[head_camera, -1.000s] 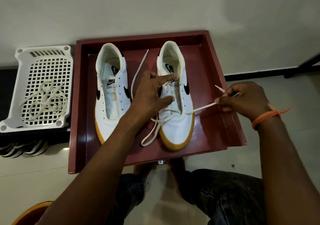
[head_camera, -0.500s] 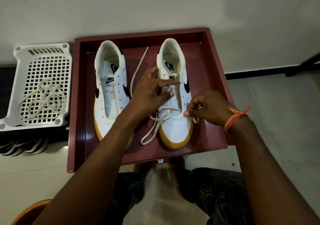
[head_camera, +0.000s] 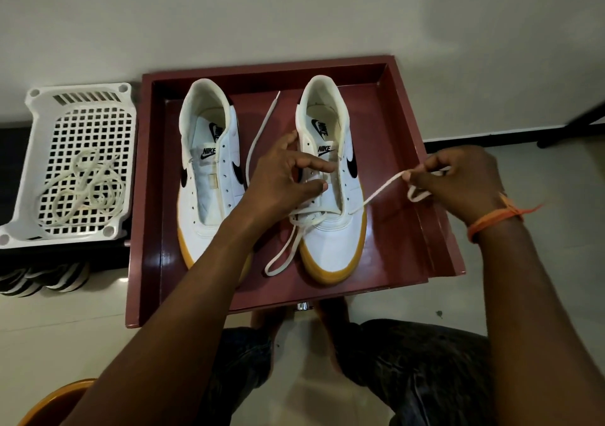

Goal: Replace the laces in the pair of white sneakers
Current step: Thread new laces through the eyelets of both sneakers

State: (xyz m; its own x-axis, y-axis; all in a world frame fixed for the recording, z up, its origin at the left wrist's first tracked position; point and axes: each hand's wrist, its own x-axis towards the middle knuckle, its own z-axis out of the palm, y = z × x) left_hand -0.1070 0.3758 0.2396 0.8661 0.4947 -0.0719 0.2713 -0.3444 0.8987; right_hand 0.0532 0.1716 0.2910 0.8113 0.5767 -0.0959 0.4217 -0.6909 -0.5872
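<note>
Pinching lace (head_camera: 381, 190), right hand (head_camera: 458, 176)

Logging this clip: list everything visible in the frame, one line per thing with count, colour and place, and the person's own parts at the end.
sneakers: 2, white with tan soles, side by side in the tray; left one unlaced, right one laced at its lowest eyelets
lace: 1, white, threaded in the right sneaker, ends trailing both sides
tray: 1, dark red, centre, on the floor
basket: 1, white, left of the tray
old laces: a cream tangle, in the basket
wristband: 1, orange, right wrist
left hand: on the right sneaker's eyelet area
right hand: pinches the lace, pulled right
</note>
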